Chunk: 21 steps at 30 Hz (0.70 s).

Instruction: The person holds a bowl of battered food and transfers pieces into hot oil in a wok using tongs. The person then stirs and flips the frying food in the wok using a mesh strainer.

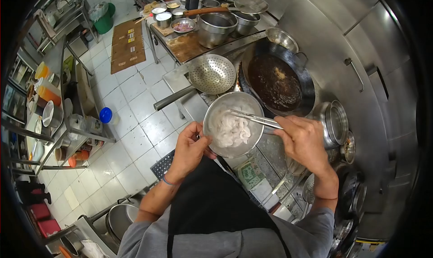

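Observation:
A round metal bowl (212, 145) holds several pale, whitish coated pieces (232, 131). My left hand (189, 149) grips its left rim, thumb on top and fingers beneath. Closed around a pair of metal tongs (257, 118) is my right hand (301, 138), at the bowl's right side. The tips of the tongs reach in among the pieces. Beyond the bowl, up and to the right, a large black wok (309, 89) contains dark bubbling oil (273, 84) with a small light brown clump in it.
A perforated ladle (212, 73) lies behind the bowl, its handle pointing left. Farther back, a worktable (180, 48) carries a deep pot (212, 30) and small bowls. Stacked metal bowls (336, 123) stand at the right by the steel wall. A shelf unit (90, 134) is at the left.

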Tool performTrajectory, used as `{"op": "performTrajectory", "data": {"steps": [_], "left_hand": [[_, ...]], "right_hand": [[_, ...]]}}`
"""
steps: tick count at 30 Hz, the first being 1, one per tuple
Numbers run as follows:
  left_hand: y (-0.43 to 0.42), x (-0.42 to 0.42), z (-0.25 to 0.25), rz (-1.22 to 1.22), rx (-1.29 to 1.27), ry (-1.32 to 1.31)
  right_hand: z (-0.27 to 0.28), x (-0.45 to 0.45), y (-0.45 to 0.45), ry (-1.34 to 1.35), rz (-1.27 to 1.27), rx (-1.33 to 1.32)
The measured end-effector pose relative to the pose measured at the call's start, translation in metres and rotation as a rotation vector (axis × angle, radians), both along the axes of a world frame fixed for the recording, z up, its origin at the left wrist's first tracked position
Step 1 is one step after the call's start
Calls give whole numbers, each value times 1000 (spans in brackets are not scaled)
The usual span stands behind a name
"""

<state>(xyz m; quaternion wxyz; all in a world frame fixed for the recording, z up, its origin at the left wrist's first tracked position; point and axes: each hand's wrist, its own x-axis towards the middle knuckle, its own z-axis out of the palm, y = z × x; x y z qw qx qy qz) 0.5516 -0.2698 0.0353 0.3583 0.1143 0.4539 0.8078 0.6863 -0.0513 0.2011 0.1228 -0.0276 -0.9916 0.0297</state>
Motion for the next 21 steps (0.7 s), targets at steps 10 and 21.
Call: {"op": "performTrajectory", "data": {"steps": [10, 21], "left_hand": [[6, -11, -41, 70, -68, -74], [-2, -10, -36, 64, -89, -95]], "right_hand": [[27, 24, 21, 273, -191, -20], [-38, -7, 112, 66, -666, 194]]}}
